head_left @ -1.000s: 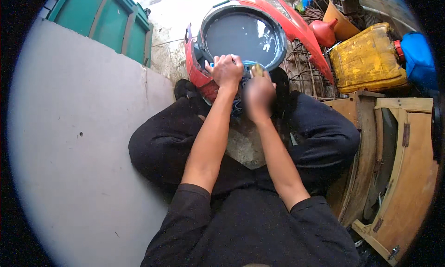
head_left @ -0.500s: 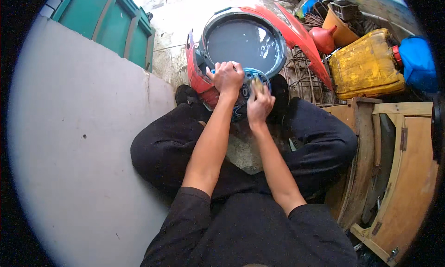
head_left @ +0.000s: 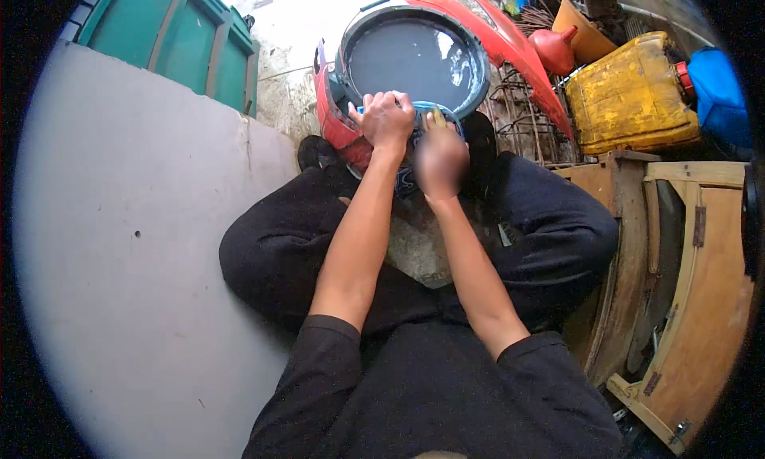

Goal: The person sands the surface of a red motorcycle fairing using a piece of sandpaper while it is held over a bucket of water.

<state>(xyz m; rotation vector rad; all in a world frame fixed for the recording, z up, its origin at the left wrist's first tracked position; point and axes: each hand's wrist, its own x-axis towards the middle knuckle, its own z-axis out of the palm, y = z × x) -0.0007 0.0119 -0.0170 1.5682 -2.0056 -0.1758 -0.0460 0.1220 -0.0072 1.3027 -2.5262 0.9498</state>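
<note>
A black bucket (head_left: 484, 84) of cloudy grey water stands ahead of me, between my feet. Over its near rim my left hand (head_left: 385, 123) is closed on a blue-edged dark part (head_left: 455, 122) with openings in it; its kind I cannot make out. My right hand (head_left: 442, 162) is blurred, but a yellowish scrubbing pad or sponge (head_left: 436, 119) shows at its fingertips, against that part. Both hands hide much of the part. Dark shapes of it hang below the rim, between my wrists.
Red plastic panels (head_left: 526, 68) lean round the bucket. At right are a yellow jerrycan (head_left: 633, 92), a red funnel (head_left: 552, 51), metal rods (head_left: 530, 124) and a wooden cabinet (head_left: 709, 284). A pale wall (head_left: 151, 244) runs along my left, with a green gate (head_left: 179, 45) beyond.
My right hand has shifted slightly left and nearer to me, with the yellowish pad still at the part. My left hand keeps its grip. The whole view has tilted a little.
</note>
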